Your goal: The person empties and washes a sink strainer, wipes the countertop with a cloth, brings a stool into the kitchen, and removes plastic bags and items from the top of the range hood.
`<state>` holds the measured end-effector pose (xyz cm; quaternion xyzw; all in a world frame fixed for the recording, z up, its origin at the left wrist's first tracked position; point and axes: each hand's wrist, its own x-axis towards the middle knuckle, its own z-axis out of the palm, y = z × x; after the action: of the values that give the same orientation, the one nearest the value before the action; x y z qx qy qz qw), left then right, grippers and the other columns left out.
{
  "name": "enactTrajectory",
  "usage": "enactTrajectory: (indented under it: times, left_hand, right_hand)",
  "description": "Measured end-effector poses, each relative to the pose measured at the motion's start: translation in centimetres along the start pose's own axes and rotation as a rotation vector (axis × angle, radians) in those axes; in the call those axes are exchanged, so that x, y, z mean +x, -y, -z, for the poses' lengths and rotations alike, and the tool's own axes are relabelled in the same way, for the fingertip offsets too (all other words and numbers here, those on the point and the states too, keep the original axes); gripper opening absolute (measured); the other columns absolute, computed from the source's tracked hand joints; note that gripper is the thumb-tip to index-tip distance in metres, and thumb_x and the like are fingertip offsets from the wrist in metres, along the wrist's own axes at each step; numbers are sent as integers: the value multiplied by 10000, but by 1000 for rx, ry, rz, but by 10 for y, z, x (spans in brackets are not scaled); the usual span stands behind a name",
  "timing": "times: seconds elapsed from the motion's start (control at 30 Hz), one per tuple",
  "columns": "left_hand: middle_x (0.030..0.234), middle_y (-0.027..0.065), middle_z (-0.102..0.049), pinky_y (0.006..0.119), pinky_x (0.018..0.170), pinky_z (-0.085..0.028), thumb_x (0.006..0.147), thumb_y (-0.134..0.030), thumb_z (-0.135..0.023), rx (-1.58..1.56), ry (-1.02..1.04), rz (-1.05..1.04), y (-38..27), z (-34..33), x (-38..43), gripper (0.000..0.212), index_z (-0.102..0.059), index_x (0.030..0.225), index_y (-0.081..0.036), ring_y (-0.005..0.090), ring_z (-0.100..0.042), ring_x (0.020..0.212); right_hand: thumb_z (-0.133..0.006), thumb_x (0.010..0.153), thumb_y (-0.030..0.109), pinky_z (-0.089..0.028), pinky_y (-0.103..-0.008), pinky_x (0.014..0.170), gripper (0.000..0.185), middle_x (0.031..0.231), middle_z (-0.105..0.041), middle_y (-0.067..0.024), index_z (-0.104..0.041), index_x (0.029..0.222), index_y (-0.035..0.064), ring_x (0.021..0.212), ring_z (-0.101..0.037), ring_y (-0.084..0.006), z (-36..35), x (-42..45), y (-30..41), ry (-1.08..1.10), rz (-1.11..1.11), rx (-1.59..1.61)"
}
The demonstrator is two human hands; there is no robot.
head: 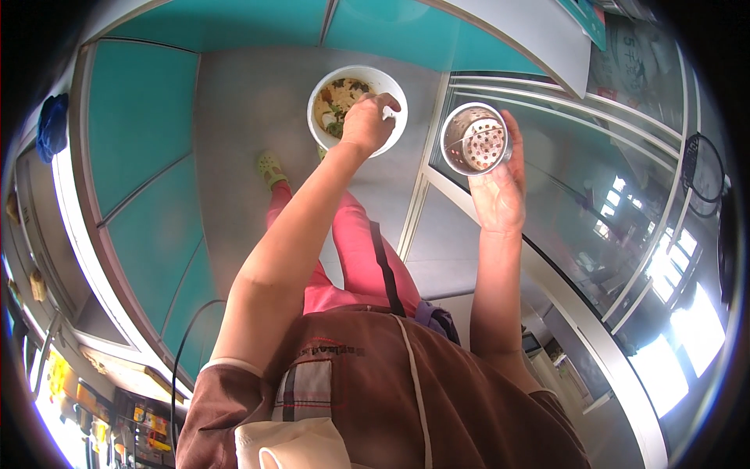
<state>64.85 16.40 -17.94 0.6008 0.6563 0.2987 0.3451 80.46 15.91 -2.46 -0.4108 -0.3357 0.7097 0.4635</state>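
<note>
A white bucket (397,138) stands on the grey floor in front of me, with wet food scraps and green leaves (334,108) inside. My left hand (369,122) is over its right part, thumb and a bent finger apart, with nothing visible between them. The other fingertips are hidden. My right hand (501,196) grips a round metal sink strainer basket (476,139) to the right of the bucket. Its open top faces me, showing a perforated bottom and a thin wire handle across it.
Teal cabinet doors (140,123) enclose the floor on the left and far side. A glass sliding door (556,158) with white rails is at the right, near the strainer. Below are my green clogs (271,169). A grey counter edge (521,41) juts in at the upper right.
</note>
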Motion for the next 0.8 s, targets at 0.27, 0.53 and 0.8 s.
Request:
enactTrajectory:
  times: [0.27, 0.53, 0.8]
  left_hand:
    - [762, 38, -601, 248, 626, -472, 801, -209, -595, -1159, 202, 324, -74, 56, -6, 254, -589, 931, 9, 109, -564, 681]
    - [743, 28, -610, 230, 587, -476, 770, -119, -630, -834, 74, 212, -102, 75, -18, 137, -604, 837, -2, 94, -565, 643]
    - [942, 141, -596, 329, 774, -462, 759, -165, -616, -324, -54, 11, -60, 42, -9, 181, -621, 893, -43, 213, -561, 906]
  right_hand:
    - [-682, 681, 78, -388, -360, 896, 644, 1160, -444, -67, -358, 1237, 71, 1072, -442, -195, 5, -3, -5, -44, -16, -1]
    - [-692, 680, 154, -384, -371, 899, 694, 1184, -433, -83, -316, 1260, 90, 1093, -434, -218, 1, -7, -6, 22, 19, 74]
    - [-718, 645, 255, -360, -439, 939, 771, 1210, -412, -104, -293, 1272, 113, 1132, -403, -262, 12, -15, -4, -15, 40, 183]
